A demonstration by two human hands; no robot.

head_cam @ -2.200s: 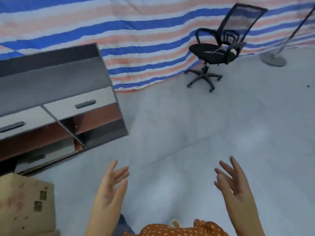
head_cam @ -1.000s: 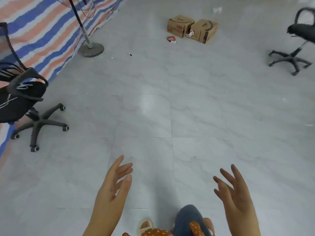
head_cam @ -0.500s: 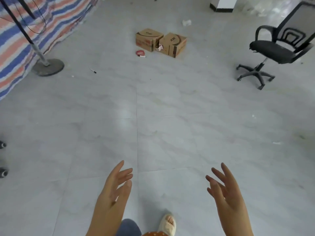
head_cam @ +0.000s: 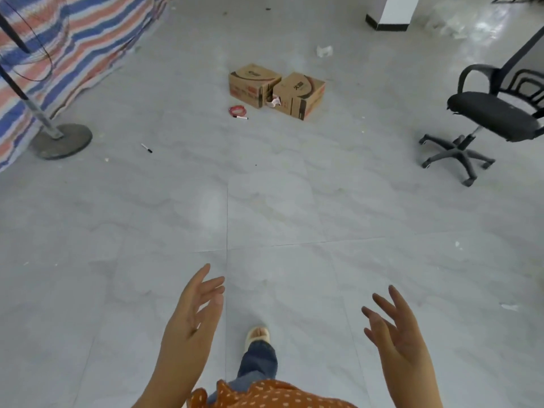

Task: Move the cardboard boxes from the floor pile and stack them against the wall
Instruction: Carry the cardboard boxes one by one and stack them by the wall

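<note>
Two brown cardboard boxes sit side by side on the grey tiled floor ahead: the left box and the right box, with crumpled pink paper between them. My left hand and my right hand are raised in front of me, fingers spread and straight, holding nothing. Both hands are well short of the boxes. My foot in a light slipper is forward between them.
A black office chair stands at the right. A fan stand base and striped tarp are at the left. A red cord and markers lie on the floor. A white pillar is at the back.
My view has swung from the cabinet and stacked box round to the open floor, and the two boxes have come closer. Both hands stay raised and empty.
</note>
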